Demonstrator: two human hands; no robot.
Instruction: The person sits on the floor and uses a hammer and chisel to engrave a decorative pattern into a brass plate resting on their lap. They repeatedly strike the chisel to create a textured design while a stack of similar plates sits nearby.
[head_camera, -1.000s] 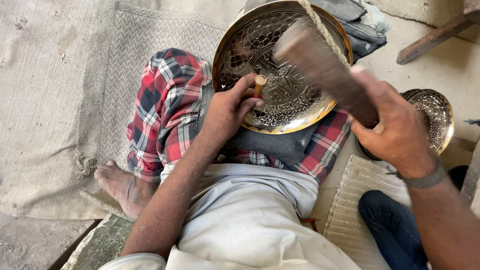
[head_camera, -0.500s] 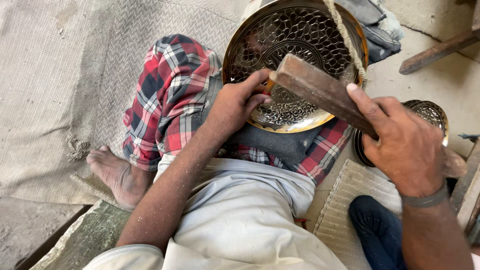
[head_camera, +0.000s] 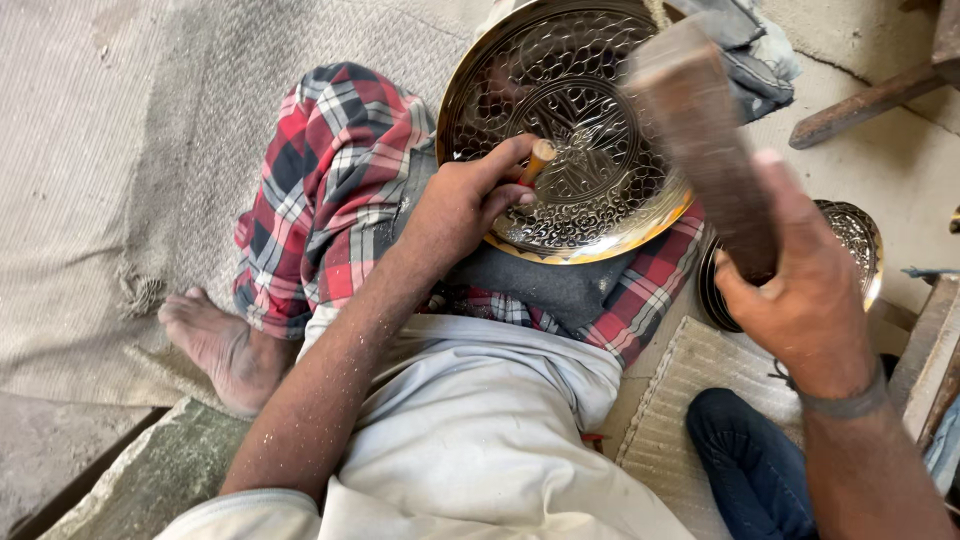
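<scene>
Head view shows our left hand (head_camera: 465, 205) pinched around a short wooden-topped punch (head_camera: 538, 160) set against the round embossed brass tray (head_camera: 560, 130) lying on our lap. Our right hand (head_camera: 805, 305), fist closed, grips a blurred brown wooden mallet (head_camera: 705, 130) raised above it. Woven beige mats (head_camera: 130, 150) cover the floor.

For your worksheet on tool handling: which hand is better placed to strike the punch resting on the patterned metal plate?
The right hand: it grips the wooden mallet, raised above the plate. The left hand is occupied pinching the punch against the plate.
</scene>
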